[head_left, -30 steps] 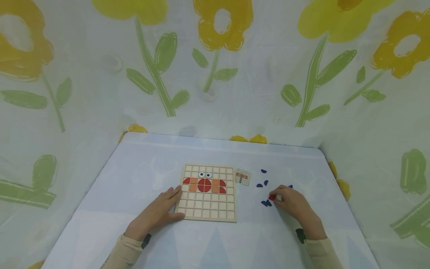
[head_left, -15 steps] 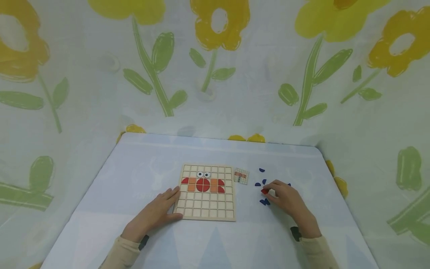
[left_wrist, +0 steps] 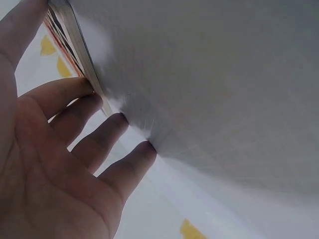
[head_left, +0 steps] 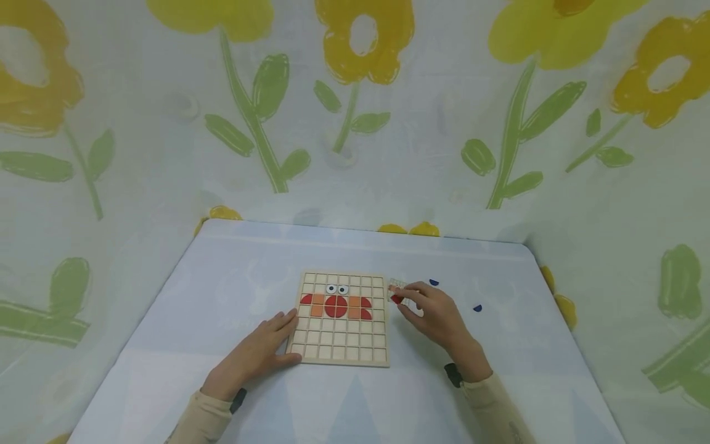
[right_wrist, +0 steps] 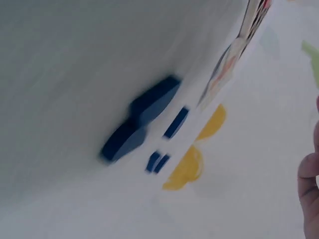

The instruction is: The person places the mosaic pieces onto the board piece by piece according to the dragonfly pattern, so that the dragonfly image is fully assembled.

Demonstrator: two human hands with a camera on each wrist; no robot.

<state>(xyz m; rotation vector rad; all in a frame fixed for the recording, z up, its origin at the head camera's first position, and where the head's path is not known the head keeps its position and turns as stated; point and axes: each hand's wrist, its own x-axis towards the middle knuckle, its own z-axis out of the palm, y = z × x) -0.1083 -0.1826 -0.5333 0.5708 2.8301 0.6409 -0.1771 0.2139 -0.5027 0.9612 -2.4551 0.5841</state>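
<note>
A square wooden grid board (head_left: 341, 338) lies on the table. My left hand (head_left: 263, 348) rests at its left edge, fingers extended along the side and thumb by the lower left corner. In the left wrist view, some fingertips touch the board's edge (left_wrist: 82, 47). My right hand (head_left: 435, 317) pinches a red piece (head_left: 396, 299) between thumb and fingers, above the small pattern card (head_left: 392, 283) and partly covering it. On the board sit red quarter-round pieces (head_left: 335, 306), orange squares (head_left: 354, 306) and two eye pieces (head_left: 337, 289).
Blue half-round pieces (head_left: 477, 308) lie right of the card; my right hand hides some in the head view. Several blue pieces (right_wrist: 157, 102) show in the right wrist view. A flower-printed cloth (head_left: 421, 142) rises behind the table (head_left: 233, 277).
My right hand has moved left with the red piece, from among the blue pieces to over the card. The left hand stays at the board's edge.
</note>
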